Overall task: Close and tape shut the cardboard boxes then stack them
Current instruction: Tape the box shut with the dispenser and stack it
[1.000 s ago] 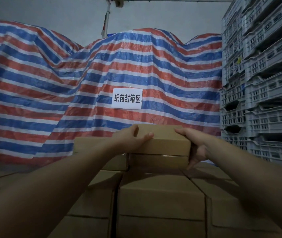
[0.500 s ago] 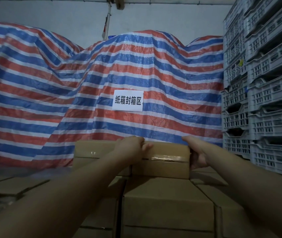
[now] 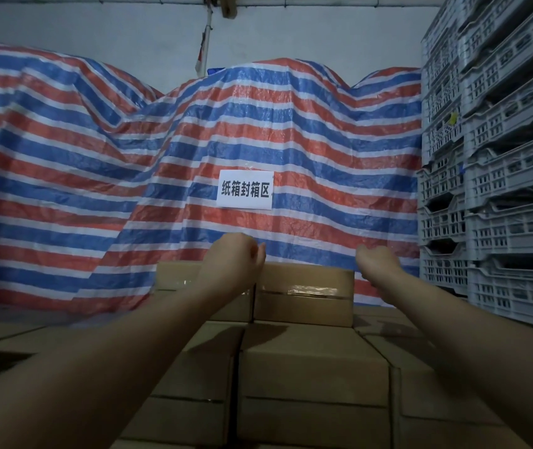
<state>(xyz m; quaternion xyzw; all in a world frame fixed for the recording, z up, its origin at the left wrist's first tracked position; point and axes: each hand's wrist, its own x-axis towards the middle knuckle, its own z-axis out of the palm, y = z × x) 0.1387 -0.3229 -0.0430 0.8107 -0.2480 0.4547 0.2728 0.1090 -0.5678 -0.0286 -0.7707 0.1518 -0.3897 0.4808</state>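
A red, blue and white striped tarpaulin (image 3: 96, 163) is draping over bulky shapes across the back, sagging in folds. A white paper sign (image 3: 245, 189) with black Chinese characters is hanging on the tarpaulin near its centre. Grey slotted plastic crates (image 3: 498, 163) are standing in tall stacks along the right edge. A pale wall (image 3: 307, 30) is showing above the tarpaulin, with a pipe (image 3: 323, 2) running along its top.
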